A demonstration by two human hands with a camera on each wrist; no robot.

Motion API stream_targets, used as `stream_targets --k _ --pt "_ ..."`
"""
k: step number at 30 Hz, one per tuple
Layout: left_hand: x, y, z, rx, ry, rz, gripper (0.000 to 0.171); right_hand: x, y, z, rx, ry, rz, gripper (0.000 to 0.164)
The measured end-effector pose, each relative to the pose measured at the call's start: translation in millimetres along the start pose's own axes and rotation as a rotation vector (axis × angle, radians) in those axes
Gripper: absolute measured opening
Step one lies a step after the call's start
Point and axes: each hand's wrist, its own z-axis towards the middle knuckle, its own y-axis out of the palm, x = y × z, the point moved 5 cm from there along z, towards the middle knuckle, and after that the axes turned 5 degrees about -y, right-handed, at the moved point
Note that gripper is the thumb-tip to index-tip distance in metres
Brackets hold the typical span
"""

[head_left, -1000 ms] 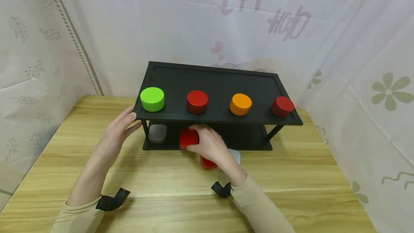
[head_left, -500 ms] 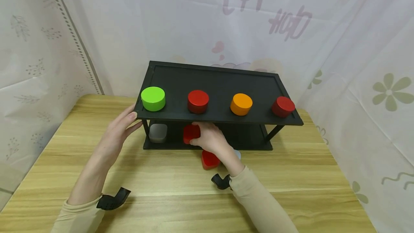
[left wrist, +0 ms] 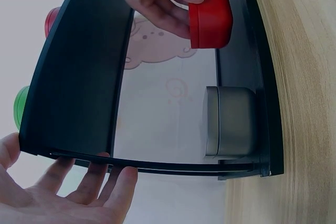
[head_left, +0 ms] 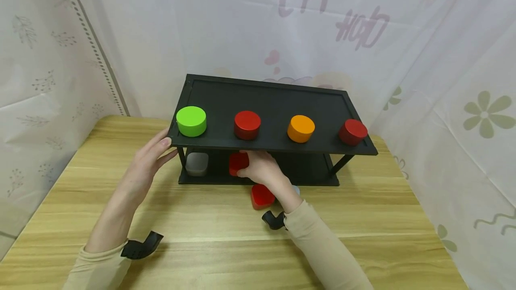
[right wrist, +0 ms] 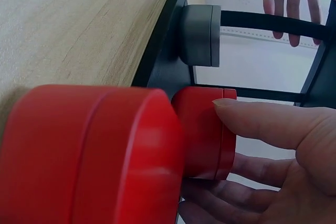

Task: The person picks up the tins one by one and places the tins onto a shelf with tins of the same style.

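Observation:
My right hand (head_left: 263, 168) reaches under the top board of a black two-tier shelf (head_left: 262, 102). Thumb and fingers pinch a rounded square red tin with a lid (right wrist: 202, 132), which is close over the lower board. A grey tin (left wrist: 231, 121) sits at that board's left end. My left hand (head_left: 143, 167) rests against the shelf's left end, thumb at the top board's corner and fingers fairly straight along the side. Another red tin (head_left: 262, 196) stands on the table before the shelf, large in the right wrist view. A pale tin (head_left: 296, 190) is mostly hidden behind my right wrist.
Along the top board's front edge are round tins: green (head_left: 191, 121), red (head_left: 247, 125), orange (head_left: 301, 129) and dark red (head_left: 353, 132). The shelf stands on a wooden table (head_left: 209, 245) against a printed curtain (head_left: 242, 21).
My right hand has pushed the red tin deeper into the lower tier and slightly right, over the last second. My left hand has kept its place at the shelf's end.

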Motion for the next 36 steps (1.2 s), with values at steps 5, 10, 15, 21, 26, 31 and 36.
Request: stream_targets --k 5,10,15,21,26,31,36 --pt "0.0 -0.2 -0.4 -0.001 0.0 -0.006 0.055 1.3 1.0 3.0 -0.008 0.011 -0.002 0.07" --pt "-0.6 -0.7 -0.9 0.002 -0.006 -0.001 0.055 2.3 3.7 6.9 -0.025 0.029 -0.009 0.069" --pt "-1.0 -0.7 -0.2 0.0 -0.015 0.003 0.056 4.1 6.3 10.8 -0.038 0.057 -0.008 0.068" --pt "-1.1 -0.7 0.4 -0.003 -0.016 0.006 0.056 5.6 9.2 14.5 -0.042 0.068 -0.001 0.067" --pt "-0.9 -0.3 -0.1 -0.006 -0.011 0.001 0.055 5.4 10.6 15.2 -0.045 0.073 -0.001 0.066" --pt "-0.5 -0.3 -0.1 -0.005 -0.011 0.003 0.056 4.8 11.6 14.8 -0.055 0.078 -0.012 0.064" --pt "-0.6 -0.4 -0.3 -0.004 -0.012 0.002 0.056 3.8 11.4 14.3 -0.061 0.079 -0.011 0.064"
